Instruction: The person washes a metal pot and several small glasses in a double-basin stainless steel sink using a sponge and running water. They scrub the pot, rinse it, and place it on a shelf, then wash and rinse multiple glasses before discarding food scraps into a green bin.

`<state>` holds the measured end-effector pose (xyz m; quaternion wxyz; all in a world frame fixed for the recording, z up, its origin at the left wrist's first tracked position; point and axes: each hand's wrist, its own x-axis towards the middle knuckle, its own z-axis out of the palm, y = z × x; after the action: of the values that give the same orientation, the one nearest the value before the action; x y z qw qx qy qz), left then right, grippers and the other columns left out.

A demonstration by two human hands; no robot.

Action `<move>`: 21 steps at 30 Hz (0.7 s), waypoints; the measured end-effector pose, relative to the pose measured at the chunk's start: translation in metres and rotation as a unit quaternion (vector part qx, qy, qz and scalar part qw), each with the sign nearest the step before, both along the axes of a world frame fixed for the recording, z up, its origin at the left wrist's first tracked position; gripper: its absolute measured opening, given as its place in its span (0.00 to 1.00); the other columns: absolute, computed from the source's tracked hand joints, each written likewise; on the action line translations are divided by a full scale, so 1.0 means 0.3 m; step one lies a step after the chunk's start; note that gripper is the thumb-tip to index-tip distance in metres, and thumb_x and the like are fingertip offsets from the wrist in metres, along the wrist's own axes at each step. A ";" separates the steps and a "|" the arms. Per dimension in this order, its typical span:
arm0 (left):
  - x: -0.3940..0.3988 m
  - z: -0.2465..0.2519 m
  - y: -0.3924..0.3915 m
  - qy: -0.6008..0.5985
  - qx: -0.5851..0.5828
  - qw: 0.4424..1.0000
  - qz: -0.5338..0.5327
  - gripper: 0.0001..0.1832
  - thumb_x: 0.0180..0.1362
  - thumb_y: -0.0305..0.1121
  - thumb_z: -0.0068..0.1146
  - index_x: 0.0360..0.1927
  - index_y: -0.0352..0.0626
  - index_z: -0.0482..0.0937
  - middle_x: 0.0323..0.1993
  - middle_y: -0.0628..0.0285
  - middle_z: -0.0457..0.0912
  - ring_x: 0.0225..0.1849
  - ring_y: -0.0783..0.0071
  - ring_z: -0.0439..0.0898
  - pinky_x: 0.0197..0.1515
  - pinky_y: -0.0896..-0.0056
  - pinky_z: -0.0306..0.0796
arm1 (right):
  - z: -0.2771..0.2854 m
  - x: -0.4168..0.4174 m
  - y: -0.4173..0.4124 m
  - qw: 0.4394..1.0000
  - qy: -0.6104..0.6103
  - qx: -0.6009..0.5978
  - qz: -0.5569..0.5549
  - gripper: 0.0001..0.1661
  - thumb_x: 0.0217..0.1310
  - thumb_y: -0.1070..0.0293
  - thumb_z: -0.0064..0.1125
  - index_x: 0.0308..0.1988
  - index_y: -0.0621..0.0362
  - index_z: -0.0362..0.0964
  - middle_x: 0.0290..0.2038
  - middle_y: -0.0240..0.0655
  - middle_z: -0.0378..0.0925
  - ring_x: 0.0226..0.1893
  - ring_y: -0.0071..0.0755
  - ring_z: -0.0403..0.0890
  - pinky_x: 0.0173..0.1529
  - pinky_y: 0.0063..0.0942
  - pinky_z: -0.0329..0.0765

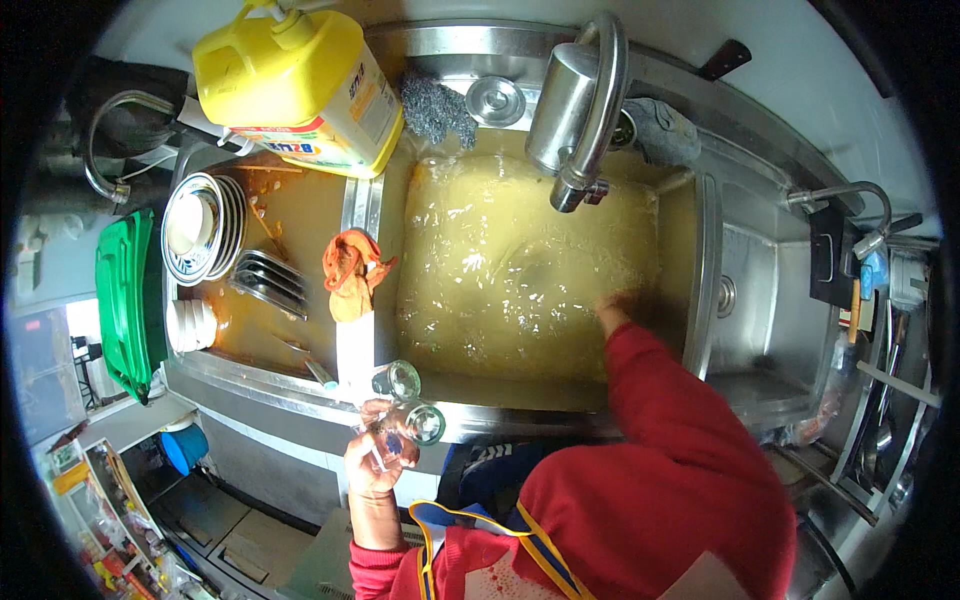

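Note:
My left hand (381, 448) grips a clear glass jar (426, 424) just in front of the sink's front edge, its round mouth turned to the right. A second clear glass jar (405, 379) lies right above it by the divider; whether my fingers touch it I cannot tell. My right hand (613, 306) reaches into the cloudy yellowish water of the middle basin (525, 255). It is blurred and mostly under the surface, so its fingers and anything in them are hidden. An orange cloth (351, 274) drapes over the divider to the left.
In the left basin's brown water stand stacked patterned plates (236, 225), black dishes (270, 281) and white bowls (191, 325). A yellow detergent jug (300, 82), a scouring pad (439, 109) and a metal faucet (600, 112) line the back. A steel basin (772, 300) lies right.

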<state>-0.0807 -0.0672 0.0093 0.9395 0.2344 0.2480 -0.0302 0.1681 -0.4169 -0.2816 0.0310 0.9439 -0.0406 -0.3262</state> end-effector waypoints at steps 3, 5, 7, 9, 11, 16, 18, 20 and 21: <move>-0.003 -0.001 -0.004 0.010 0.005 1.000 0.007 0.25 0.47 0.40 0.53 0.48 0.44 0.64 0.34 0.45 0.73 0.18 0.64 0.73 0.20 0.67 0.71 | -0.142 -0.045 -0.063 0.999 0.024 -0.032 -0.001 0.26 0.49 0.50 0.46 0.42 0.57 0.72 0.45 0.44 0.72 0.44 0.42 0.74 0.46 0.35 0.71; -0.006 -0.001 -0.001 0.017 0.005 1.000 0.009 0.24 0.47 0.41 0.54 0.48 0.45 0.65 0.34 0.45 0.73 0.19 0.63 0.74 0.20 0.67 0.71 | -0.186 -0.057 -0.090 0.999 0.029 -0.042 0.004 0.25 0.50 0.51 0.46 0.41 0.57 0.73 0.44 0.43 0.73 0.44 0.42 0.74 0.45 0.34 0.71; -0.019 -0.008 -0.005 0.022 0.005 1.000 0.019 0.24 0.46 0.41 0.54 0.48 0.46 0.65 0.34 0.45 0.74 0.19 0.62 0.74 0.20 0.67 0.71 | -0.119 -0.034 -0.055 0.997 0.041 -0.051 0.048 0.24 0.50 0.52 0.45 0.40 0.57 0.73 0.43 0.42 0.74 0.43 0.42 0.75 0.45 0.33 0.72; -0.026 -0.011 -0.011 0.026 0.003 0.999 0.029 0.24 0.46 0.41 0.54 0.48 0.46 0.66 0.34 0.44 0.74 0.19 0.62 0.74 0.20 0.66 0.71 | 0.004 -0.022 0.023 0.999 0.015 -0.014 0.044 0.22 0.51 0.55 0.44 0.39 0.57 0.74 0.42 0.42 0.75 0.43 0.42 0.75 0.45 0.34 0.71; -0.023 -0.014 -0.014 0.025 -0.001 0.999 0.028 0.24 0.47 0.41 0.54 0.47 0.46 0.65 0.34 0.44 0.74 0.19 0.62 0.74 0.21 0.66 0.71 | -0.027 -0.044 0.010 0.997 -0.048 0.061 -0.019 0.21 0.53 0.56 0.42 0.40 0.57 0.73 0.41 0.42 0.75 0.42 0.42 0.75 0.45 0.35 0.71; -0.005 -0.013 -0.014 0.010 -0.027 0.999 0.018 0.25 0.47 0.38 0.54 0.49 0.43 0.62 0.33 0.43 0.73 0.19 0.61 0.74 0.23 0.66 0.71 | -0.137 -0.028 0.026 0.999 -0.002 0.048 -0.009 0.23 0.54 0.54 0.40 0.41 0.57 0.72 0.43 0.41 0.74 0.42 0.42 0.75 0.44 0.37 0.71; -0.002 -0.007 -0.017 0.011 -0.025 0.999 0.019 0.25 0.47 0.38 0.54 0.49 0.43 0.62 0.33 0.43 0.73 0.19 0.60 0.74 0.23 0.66 0.71 | -0.162 -0.020 0.021 0.998 0.014 0.066 -0.003 0.24 0.53 0.53 0.42 0.42 0.57 0.72 0.42 0.41 0.74 0.40 0.42 0.75 0.43 0.38 0.71; 0.003 -0.002 -0.017 0.016 -0.025 0.999 0.015 0.25 0.47 0.38 0.54 0.49 0.42 0.62 0.33 0.43 0.74 0.19 0.60 0.74 0.23 0.66 0.72 | -0.246 -0.032 -0.039 0.981 -0.001 0.176 -0.080 0.23 0.52 0.52 0.43 0.40 0.57 0.72 0.38 0.41 0.75 0.36 0.42 0.75 0.40 0.39 0.71; -0.001 -0.004 -0.015 0.012 -0.019 1.000 0.011 0.25 0.47 0.39 0.54 0.49 0.43 0.63 0.33 0.43 0.73 0.19 0.61 0.74 0.22 0.66 0.72 | -0.262 -0.045 -0.036 0.952 -0.017 0.259 -0.162 0.22 0.52 0.52 0.44 0.39 0.57 0.72 0.35 0.41 0.75 0.34 0.42 0.75 0.38 0.39 0.71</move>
<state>-0.0810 -0.0718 0.0079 0.9410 0.2137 0.2610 -0.0273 0.1546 -0.4276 -0.3602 -0.2689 0.9054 -0.1079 -0.3104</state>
